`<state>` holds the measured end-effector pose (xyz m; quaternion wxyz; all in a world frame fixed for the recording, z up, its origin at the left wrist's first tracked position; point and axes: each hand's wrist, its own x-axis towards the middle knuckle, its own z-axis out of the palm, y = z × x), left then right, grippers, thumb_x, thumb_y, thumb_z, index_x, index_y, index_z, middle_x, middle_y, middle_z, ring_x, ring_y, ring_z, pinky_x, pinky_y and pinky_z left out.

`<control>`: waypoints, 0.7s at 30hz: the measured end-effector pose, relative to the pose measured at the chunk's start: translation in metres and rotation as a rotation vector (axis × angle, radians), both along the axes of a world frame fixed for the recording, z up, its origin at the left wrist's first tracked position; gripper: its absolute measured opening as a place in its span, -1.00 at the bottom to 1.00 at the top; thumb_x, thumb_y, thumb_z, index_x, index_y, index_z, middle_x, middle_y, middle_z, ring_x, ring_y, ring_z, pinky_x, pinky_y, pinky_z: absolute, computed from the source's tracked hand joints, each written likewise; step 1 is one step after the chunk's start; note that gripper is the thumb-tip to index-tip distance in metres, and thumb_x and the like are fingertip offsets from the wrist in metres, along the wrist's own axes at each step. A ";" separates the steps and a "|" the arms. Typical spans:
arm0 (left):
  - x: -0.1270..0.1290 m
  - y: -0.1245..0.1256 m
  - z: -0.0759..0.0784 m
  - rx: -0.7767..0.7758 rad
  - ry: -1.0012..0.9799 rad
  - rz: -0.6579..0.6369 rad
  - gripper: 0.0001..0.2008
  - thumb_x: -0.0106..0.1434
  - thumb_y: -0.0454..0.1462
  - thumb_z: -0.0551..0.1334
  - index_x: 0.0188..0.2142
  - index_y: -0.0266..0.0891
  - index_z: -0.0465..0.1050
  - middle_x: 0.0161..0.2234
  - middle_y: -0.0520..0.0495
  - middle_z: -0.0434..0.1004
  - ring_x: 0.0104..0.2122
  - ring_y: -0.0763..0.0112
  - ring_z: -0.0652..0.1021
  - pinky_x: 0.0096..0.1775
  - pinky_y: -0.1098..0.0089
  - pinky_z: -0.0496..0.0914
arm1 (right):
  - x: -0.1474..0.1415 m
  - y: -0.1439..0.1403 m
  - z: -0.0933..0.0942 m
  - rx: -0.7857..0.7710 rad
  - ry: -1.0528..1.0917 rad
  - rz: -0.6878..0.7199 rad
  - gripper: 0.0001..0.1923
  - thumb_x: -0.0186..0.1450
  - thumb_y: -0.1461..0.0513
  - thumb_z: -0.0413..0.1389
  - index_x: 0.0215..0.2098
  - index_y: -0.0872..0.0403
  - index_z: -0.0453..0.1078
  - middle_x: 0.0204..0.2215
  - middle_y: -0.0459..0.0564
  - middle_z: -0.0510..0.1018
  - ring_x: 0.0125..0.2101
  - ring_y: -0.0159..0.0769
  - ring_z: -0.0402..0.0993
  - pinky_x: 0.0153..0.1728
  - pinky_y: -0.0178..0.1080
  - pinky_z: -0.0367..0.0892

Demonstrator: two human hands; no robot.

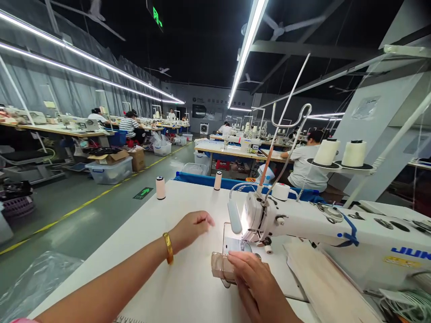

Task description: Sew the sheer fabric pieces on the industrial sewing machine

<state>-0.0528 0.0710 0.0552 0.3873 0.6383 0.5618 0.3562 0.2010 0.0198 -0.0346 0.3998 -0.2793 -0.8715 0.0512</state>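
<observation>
Pinching a small beige piece (222,265) just before the sewing machine (323,229) needle, right hand (256,280) fingers risk a prick; left hand (191,229), loosely curled, empty, hovers left of it

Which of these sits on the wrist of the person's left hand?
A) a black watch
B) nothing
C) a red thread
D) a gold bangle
D: a gold bangle circles the wrist just behind the left hand, which lies on the white table.

Both hands (191,229) (252,273) forward — fingers loosely curled
</observation>
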 end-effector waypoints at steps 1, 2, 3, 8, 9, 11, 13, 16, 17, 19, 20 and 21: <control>0.001 -0.015 0.002 -0.019 0.006 -0.054 -0.76 0.02 -0.18 0.20 -0.37 -0.19 0.59 -0.51 0.08 0.39 -0.45 0.35 0.37 -0.40 0.39 0.25 | -0.006 -0.001 0.002 -0.048 0.026 -0.005 -0.36 0.47 0.34 0.02 0.45 -0.17 0.11 0.26 0.11 0.52 0.22 0.05 0.49 0.05 -0.02 0.46; 0.002 -0.030 0.003 -0.042 0.011 -0.111 -0.75 0.01 -0.20 0.20 -0.36 -0.19 0.61 -0.52 0.08 0.38 -0.47 0.36 0.36 -0.41 0.39 0.24 | -0.012 -0.002 0.005 -0.121 0.041 0.010 -0.31 0.48 0.28 0.08 0.51 -0.19 0.04 0.34 0.12 0.45 0.29 0.10 0.41 0.11 0.00 0.44; 0.003 -0.045 0.005 -0.067 0.018 -0.180 -0.73 0.02 -0.21 0.19 -0.33 -0.17 0.63 -0.53 0.09 0.37 -0.49 0.37 0.33 -0.41 0.39 0.23 | -0.017 -0.001 0.007 -0.218 0.050 0.048 -0.24 0.47 0.20 0.16 0.54 -0.21 -0.01 0.38 0.13 0.39 0.34 0.15 0.36 0.15 0.03 0.42; -0.010 -0.094 0.020 -0.235 -0.037 -0.441 -0.65 0.09 -0.30 0.17 -0.20 -0.10 0.68 -0.40 0.07 0.45 -0.43 0.40 0.36 -0.37 0.41 0.24 | -0.049 0.009 0.015 -0.967 0.166 0.449 -0.17 0.22 -0.09 0.45 0.37 -0.20 0.31 0.10 0.03 0.59 0.16 0.06 0.50 0.15 -0.04 0.39; -0.017 -0.097 0.021 -0.279 -0.044 -0.415 -0.67 0.09 -0.29 0.18 -0.20 -0.11 0.67 -0.45 0.09 0.41 -0.47 0.42 0.33 -0.41 0.42 0.21 | -0.056 0.010 0.016 -1.111 0.222 0.535 -0.24 0.16 -0.12 0.48 0.25 -0.15 0.42 -0.01 0.00 0.61 0.07 0.00 0.54 0.10 -0.08 0.40; -0.034 -0.096 0.022 -0.322 -0.071 -0.351 -0.69 0.09 -0.24 0.20 -0.22 -0.15 0.66 -0.54 0.12 0.31 -0.53 0.43 0.28 -0.46 0.41 0.16 | -0.068 0.013 0.018 -1.354 0.310 0.658 -0.36 0.07 -0.12 0.54 -0.02 -0.03 0.54 -0.22 -0.06 0.58 -0.14 -0.16 0.56 -0.07 -0.20 0.40; -0.053 -0.086 0.017 -0.313 -0.135 -0.282 -0.69 0.06 -0.20 0.22 -0.23 -0.19 0.63 -0.59 0.15 0.26 -0.54 0.44 0.26 -0.45 0.40 0.14 | -0.079 0.017 0.021 -1.509 0.387 0.699 -0.46 0.02 -0.05 0.58 -0.25 0.05 0.52 -0.38 -0.12 0.51 -0.31 -0.32 0.48 -0.22 -0.32 0.32; -0.079 -0.065 0.005 -0.256 -0.235 -0.158 -0.67 0.00 -0.17 0.23 -0.24 -0.23 0.60 -0.60 0.16 0.25 -0.53 0.44 0.25 -0.40 0.38 0.14 | -0.092 0.029 0.026 -1.582 0.544 0.673 -0.55 0.10 0.04 0.56 -0.39 0.05 0.42 -0.46 -0.16 0.46 -0.38 -0.39 0.40 -0.25 -0.36 0.24; -0.087 -0.057 0.001 -0.236 -0.258 -0.117 -0.66 -0.01 -0.15 0.24 -0.25 -0.23 0.60 -0.59 0.16 0.24 -0.52 0.43 0.24 -0.38 0.38 0.14 | -0.098 0.035 0.027 -1.563 0.593 0.658 -0.56 0.12 0.04 0.55 -0.41 0.04 0.40 -0.45 -0.16 0.47 -0.37 -0.39 0.40 -0.24 -0.36 0.25; -0.097 -0.042 -0.006 -0.207 -0.294 -0.060 -0.65 -0.03 -0.13 0.25 -0.26 -0.23 0.59 -0.59 0.15 0.23 -0.50 0.42 0.22 -0.38 0.37 0.14 | -0.109 0.047 0.031 -1.503 0.628 0.610 -0.57 0.15 0.05 0.52 -0.43 0.03 0.38 -0.40 -0.15 0.51 -0.33 -0.38 0.41 -0.23 -0.36 0.25; -0.101 -0.036 -0.008 -0.199 -0.308 -0.045 -0.65 -0.03 -0.12 0.25 -0.26 -0.22 0.59 -0.59 0.16 0.22 -0.50 0.42 0.21 -0.38 0.37 0.13 | -0.114 0.053 0.033 -1.469 0.622 0.587 -0.57 0.14 0.05 0.52 -0.45 0.03 0.37 -0.39 -0.14 0.52 -0.32 -0.37 0.42 -0.23 -0.36 0.26; -0.104 -0.031 -0.010 -0.195 -0.314 -0.038 -0.65 -0.03 -0.11 0.26 -0.26 -0.21 0.58 -0.59 0.17 0.20 -0.51 0.42 0.19 -0.38 0.37 0.13 | -0.120 0.059 0.035 -1.439 0.610 0.568 -0.56 0.13 0.05 0.52 -0.45 0.03 0.37 -0.39 -0.13 0.53 -0.31 -0.36 0.43 -0.21 -0.35 0.26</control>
